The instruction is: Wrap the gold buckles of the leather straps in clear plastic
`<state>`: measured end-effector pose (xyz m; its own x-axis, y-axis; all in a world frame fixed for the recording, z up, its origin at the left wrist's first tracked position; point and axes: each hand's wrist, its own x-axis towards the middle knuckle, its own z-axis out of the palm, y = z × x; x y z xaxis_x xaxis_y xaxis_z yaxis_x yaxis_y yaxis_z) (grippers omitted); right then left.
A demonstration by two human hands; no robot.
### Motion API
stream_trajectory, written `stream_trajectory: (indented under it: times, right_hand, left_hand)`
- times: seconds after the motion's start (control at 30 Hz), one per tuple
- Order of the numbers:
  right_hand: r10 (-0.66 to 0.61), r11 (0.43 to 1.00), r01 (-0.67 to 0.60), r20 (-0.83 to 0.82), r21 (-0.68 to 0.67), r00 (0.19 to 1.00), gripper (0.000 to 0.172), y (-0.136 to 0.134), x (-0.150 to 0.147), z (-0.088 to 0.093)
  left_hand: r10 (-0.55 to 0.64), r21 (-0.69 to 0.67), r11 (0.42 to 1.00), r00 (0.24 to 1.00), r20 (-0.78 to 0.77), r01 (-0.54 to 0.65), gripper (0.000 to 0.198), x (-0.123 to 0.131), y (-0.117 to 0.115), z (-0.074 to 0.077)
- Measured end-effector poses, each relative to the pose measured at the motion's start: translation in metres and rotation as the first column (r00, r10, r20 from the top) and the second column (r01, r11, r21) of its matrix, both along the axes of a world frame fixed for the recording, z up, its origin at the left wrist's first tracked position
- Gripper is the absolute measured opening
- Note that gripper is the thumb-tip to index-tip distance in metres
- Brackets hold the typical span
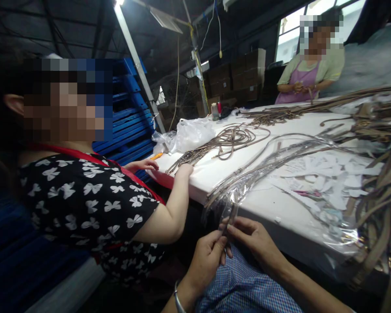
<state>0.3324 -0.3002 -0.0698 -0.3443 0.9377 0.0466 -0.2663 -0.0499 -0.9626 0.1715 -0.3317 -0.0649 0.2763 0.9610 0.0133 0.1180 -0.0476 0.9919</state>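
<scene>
Below the table's front edge, my left hand (206,257) and my right hand (251,238) meet over my lap. Both pinch the near end of a long brown strap (230,215) wrapped in clear plastic film (247,180). The strap and its film run up and away over the white table (273,204) toward the far right. My left wrist carries a silver bangle (177,301). Fingers of both hands are closed on the strap end.
A person in a black bow-print top (87,204) sits at my left, hands on a strap bundle (185,161). Another person in a purple apron (304,78) stands at the far end. More straps (234,137), white paper scraps (326,182), a plastic bag (189,134) and blue pallets (127,117) surround us.
</scene>
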Motion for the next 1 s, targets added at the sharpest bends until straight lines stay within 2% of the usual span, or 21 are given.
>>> stream_trajectory:
  times: [0.13, 0.27, 0.37, 0.43, 0.5, 0.57, 0.63, 0.7, 0.73, 0.77, 0.83, 0.9, 1.0]
  right_hand:
    - [-0.031, 0.988, 0.004, 0.171, 0.156, 0.985, 0.032, -0.001, 0.003, -0.001]
    - [-0.006, 0.975, -0.046, 0.237, 0.215, 0.971, 0.037, -0.003, 0.007, -0.006]
    - [0.043, 0.959, -0.118, 0.282, 0.257, 0.959, 0.028, -0.004, 0.017, -0.004]
    - [0.031, 0.98, -0.073, 0.223, 0.185, 0.974, 0.029, 0.0, 0.027, -0.002]
    - [-0.052, 0.998, 0.049, 0.082, 0.036, 0.995, 0.038, 0.006, 0.037, 0.002]
    - [-0.131, 0.988, 0.127, -0.031, -0.088, 0.991, 0.043, 0.014, 0.045, 0.006]
    - [-0.08, 0.988, 0.077, -0.019, -0.13, 0.997, 0.049, 0.019, 0.048, 0.012]
    - [0.111, 0.976, -0.099, 0.053, -0.196, 0.992, 0.058, 0.019, 0.048, 0.019]
    - [0.244, 0.941, -0.219, 0.068, -0.259, 0.967, 0.063, 0.016, 0.048, 0.022]
    - [0.382, 0.881, -0.345, 0.058, -0.325, 0.922, 0.066, 0.013, 0.047, 0.025]
    - [0.601, 0.727, -0.548, -0.004, -0.413, 0.8, 0.065, 0.005, 0.046, 0.028]
    - [0.7, 0.622, -0.636, -0.039, -0.456, 0.713, 0.055, -0.003, 0.045, 0.026]
    - [0.741, 0.563, -0.652, -0.039, -0.507, 0.67, 0.043, -0.013, 0.045, 0.019]
  left_hand:
    - [0.043, 0.034, 0.998, 0.999, 0.012, -0.044, 0.04, 0.006, 0.003, 0.0]
    - [0.037, -0.008, 0.999, 0.997, 0.061, -0.037, 0.042, 0.01, 0.002, -0.005]
    - [0.034, -0.034, 0.999, 0.997, 0.063, -0.032, 0.048, 0.01, 0.0, -0.006]
    - [0.071, 0.01, 0.997, 0.997, 0.014, -0.071, 0.046, 0.007, -0.002, -0.004]
    - [0.117, 0.099, 0.989, 0.991, -0.071, -0.109, 0.041, 0.001, -0.004, -0.001]
    - [0.137, 0.221, 0.971, 0.971, -0.196, -0.092, 0.038, -0.008, -0.007, 0.002]
    - [0.13, 0.352, 0.936, 0.916, -0.379, 0.013, 0.034, -0.016, -0.011, 0.003]
    - [0.151, 0.473, 0.865, 0.811, -0.565, 0.169, 0.03, -0.024, -0.014, 0.002]
    - [0.179, 0.521, 0.818, 0.753, -0.633, 0.244, 0.03, -0.028, -0.015, 0.001]
    - [0.215, 0.565, 0.766, 0.705, -0.675, 0.308, 0.03, -0.031, -0.016, -0.001]
    - [0.285, 0.636, 0.668, 0.657, -0.698, 0.387, 0.031, -0.038, -0.018, -0.004]
    - [0.334, 0.686, 0.592, 0.647, -0.686, 0.422, 0.031, -0.044, -0.019, -0.006]
    - [0.391, 0.738, 0.508, 0.644, -0.657, 0.444, 0.032, -0.052, -0.02, -0.007]
